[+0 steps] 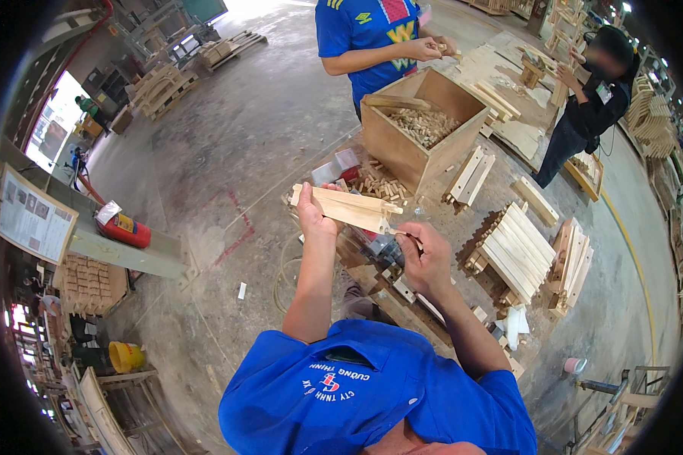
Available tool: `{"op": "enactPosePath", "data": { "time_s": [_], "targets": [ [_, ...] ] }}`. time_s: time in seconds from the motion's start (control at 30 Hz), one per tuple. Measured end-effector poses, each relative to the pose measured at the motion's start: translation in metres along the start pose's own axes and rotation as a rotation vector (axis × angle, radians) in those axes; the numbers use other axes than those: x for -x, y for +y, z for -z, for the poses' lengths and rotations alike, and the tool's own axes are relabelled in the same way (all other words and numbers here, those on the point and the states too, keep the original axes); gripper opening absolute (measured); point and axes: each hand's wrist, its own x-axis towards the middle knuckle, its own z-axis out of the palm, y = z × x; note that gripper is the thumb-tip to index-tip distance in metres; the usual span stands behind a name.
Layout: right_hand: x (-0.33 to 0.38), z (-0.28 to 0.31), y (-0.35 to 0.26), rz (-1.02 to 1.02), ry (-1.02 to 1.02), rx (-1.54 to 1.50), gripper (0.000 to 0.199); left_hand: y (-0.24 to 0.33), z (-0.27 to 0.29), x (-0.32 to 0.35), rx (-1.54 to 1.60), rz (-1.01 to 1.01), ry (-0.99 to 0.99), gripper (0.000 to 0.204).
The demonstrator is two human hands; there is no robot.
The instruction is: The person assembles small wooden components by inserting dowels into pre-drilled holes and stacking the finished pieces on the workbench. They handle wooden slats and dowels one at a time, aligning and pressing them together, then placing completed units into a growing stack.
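Note:
My left hand point(316, 216) is closed around a few pale wooden slats point(349, 206), held together in front of me above the workbench. Short dowel ends stick out from their right-hand end. There, the fingers of my right hand point(426, 256) are pinched on a small wooden dowel point(396, 232), mostly hidden by the fingers. Beyond the slats, loose dowels point(383, 187) lie scattered on the bench beside a big wooden box point(425, 155), which holds many more small pieces. Below the slats, a dark tool or machine part point(387, 250) is partly covered by my right hand.
Stacked slats point(514, 250) and further bundles point(573, 265) lie on the bench to the right. Across the box stands a co-worker in a blue shirt point(372, 38); another in dark clothes point(596, 106) works farther right. A fire extinguisher point(125, 227) hangs at the left.

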Motion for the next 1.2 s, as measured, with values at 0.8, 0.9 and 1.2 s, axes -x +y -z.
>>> {"op": "enactPosePath", "data": {
  "time_s": [0.8, 0.9, 1.2],
  "targets": [
    [0.002, -0.006, 0.020, 0.191, 0.075, 0.195, 0.009, -0.026, -0.011, 0.006, 0.000, -0.132, -0.069, 0.042],
    [0.001, -0.011, 0.024, 0.182, 0.088, 0.184, 0.009, -0.025, -0.013, 0.008, -0.011, -0.158, -0.058, 0.042],
    [0.001, -0.008, 0.023, -0.042, 0.013, -0.006, 0.014, -0.017, 0.005, -0.012, -0.013, -0.117, -0.045, 0.043]
  ]
}}
